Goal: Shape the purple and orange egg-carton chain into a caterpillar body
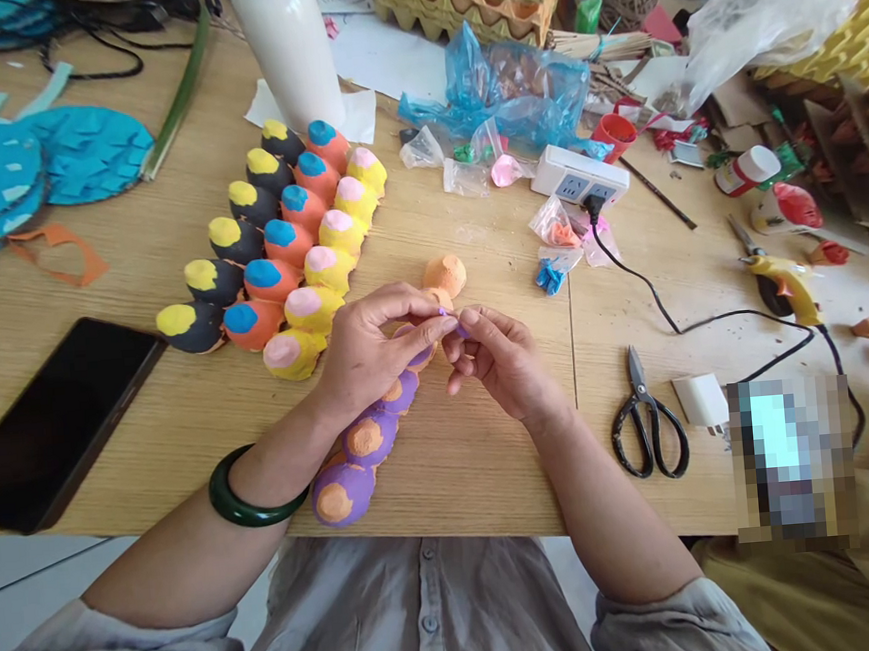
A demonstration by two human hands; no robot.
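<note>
The left hand (380,350) and the right hand (495,359) are close together above a wooden table (483,472). Both hands pinch a small purple piece (453,322) between their fingertips, so neither hand is open. The piece is tiny, and the fingers hide most of it.

Right under the hands lies a long line of purple egg carton cups (364,439) with orange spots. It starts near the near edge of the table and goes up under the left hand. Just past the hands, on the far side, sits an orange cup (444,276).

To the left are rows of painted egg cups (278,248) in black, orange and yellow, with bright spots on top. A green bangle (248,491) is on the left wrist. A black phone (58,420) lies farther left. To the right are black scissors (647,419) and a yellow glue gun (784,283).
</note>
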